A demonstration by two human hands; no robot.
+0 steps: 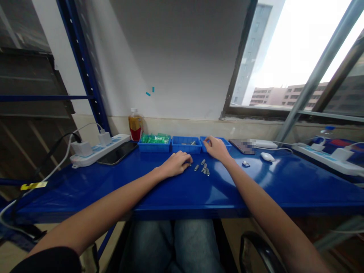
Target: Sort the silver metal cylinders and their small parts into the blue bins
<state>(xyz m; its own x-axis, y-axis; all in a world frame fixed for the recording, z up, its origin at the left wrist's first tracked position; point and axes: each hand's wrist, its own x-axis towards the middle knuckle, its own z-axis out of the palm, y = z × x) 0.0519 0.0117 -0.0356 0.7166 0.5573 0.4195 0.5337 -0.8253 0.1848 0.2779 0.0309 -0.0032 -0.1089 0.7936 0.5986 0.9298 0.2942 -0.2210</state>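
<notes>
Glossy blue tabletop [170,195] set against a pale wall [184,64] bearing two small teal strips [148,94]; a window [284,68] at right admits daylight, which reflects off the surface. A perforated blue post [82,60] rises at left, and a grey metal pole [315,72] slants across the window. Along the rear edge stand three blue trays: the left tray [155,148] holds green packets [156,138], the middle tray [184,148] a few metal pieces. A bottle [135,128], a dark phone [118,153] and a white power strip [98,151] occupy the left; a small white case [267,157] lies at right. Loose metal cylinders [204,167] lie between the hands. The left hand [179,163] rests beside them, fingers bent; the right hand [215,147] is at the right tray [226,145], fingers curled. Whether either grips a piece cannot be discerned.
</notes>
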